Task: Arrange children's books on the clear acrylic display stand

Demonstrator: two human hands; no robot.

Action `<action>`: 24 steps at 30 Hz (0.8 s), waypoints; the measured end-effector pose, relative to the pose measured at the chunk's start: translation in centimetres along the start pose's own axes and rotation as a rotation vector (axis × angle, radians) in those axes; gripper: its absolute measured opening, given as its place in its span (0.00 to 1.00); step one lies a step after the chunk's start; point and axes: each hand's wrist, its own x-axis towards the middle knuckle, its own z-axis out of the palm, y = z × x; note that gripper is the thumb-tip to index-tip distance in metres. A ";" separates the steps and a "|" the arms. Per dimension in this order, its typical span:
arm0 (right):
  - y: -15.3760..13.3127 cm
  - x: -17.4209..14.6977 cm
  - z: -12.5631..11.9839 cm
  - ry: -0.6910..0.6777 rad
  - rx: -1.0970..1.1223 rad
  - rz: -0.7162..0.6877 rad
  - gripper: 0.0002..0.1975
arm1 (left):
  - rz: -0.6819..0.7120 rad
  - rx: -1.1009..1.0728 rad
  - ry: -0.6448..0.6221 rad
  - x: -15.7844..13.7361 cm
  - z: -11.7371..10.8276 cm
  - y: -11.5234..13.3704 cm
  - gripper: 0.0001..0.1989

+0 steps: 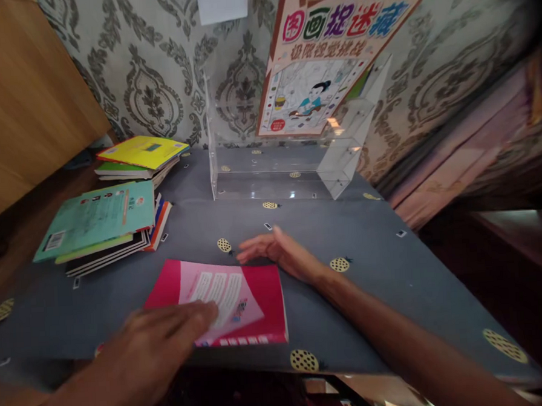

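Observation:
A pink and magenta book lies flat near the front edge of the table, its spine toward me. My left hand rests over the book's left part with the fingers stretched flat, hiding that corner. Just beyond the book's far right corner is my right hand, its fingers extended and apart from the thumb, holding nothing. Behind both hands stands a clear acrylic rack. A large picture book with Chinese lettering leans upright in its upper part.
At the left are two stacks of books, one topped by a teal book, the other by a yellow book. A grey tablecloth with pineapple prints covers the table. Patterned wallpaper rises behind, and a wooden panel stands at the left.

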 end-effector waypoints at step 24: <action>2.9 0.6 -3.1 0.444 -0.559 -0.021 0.20 | -0.621 0.073 0.025 7.2 3.1 -8.4 0.19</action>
